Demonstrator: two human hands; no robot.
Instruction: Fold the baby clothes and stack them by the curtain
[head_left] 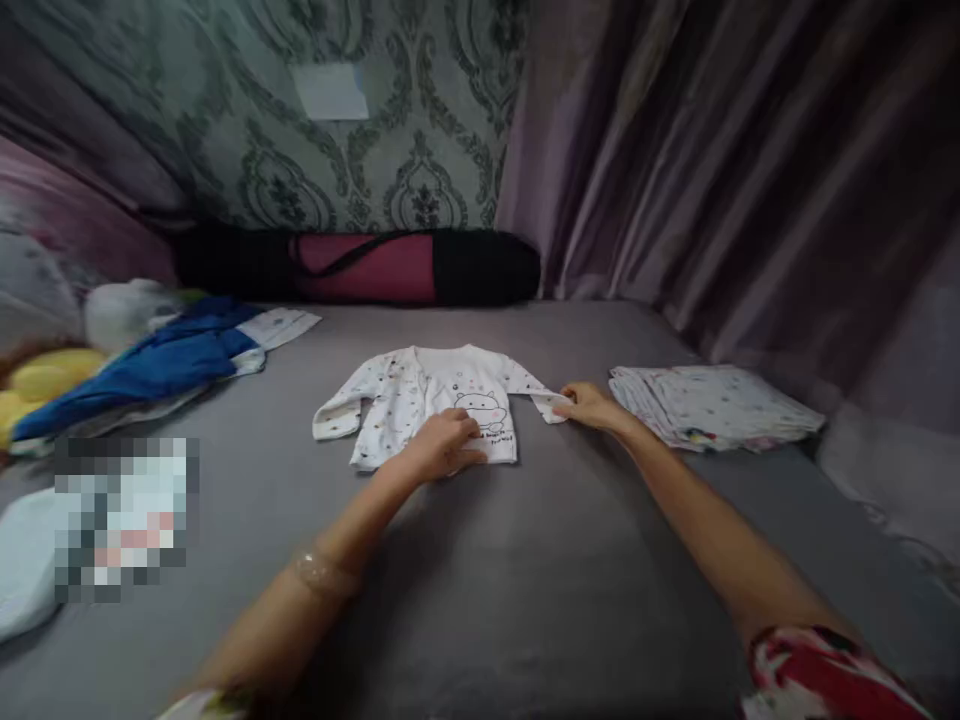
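A small white long-sleeved baby shirt (420, 395) with a cartoon print and tiny dots lies spread flat on the grey bed sheet (480, 580). My left hand (444, 445) rests on the shirt's lower hem, its fingers curled down against the cloth. My right hand (589, 405) pinches the end of the shirt's right sleeve, stretched out to the side.
A stack of folded white printed cloths (712, 405) lies to the right. A pile of blue and white clothes (161, 365) and yellow and white soft items sit at the left. A black and pink roll bag (360, 265) lies against the wall. Curtains hang on the right.
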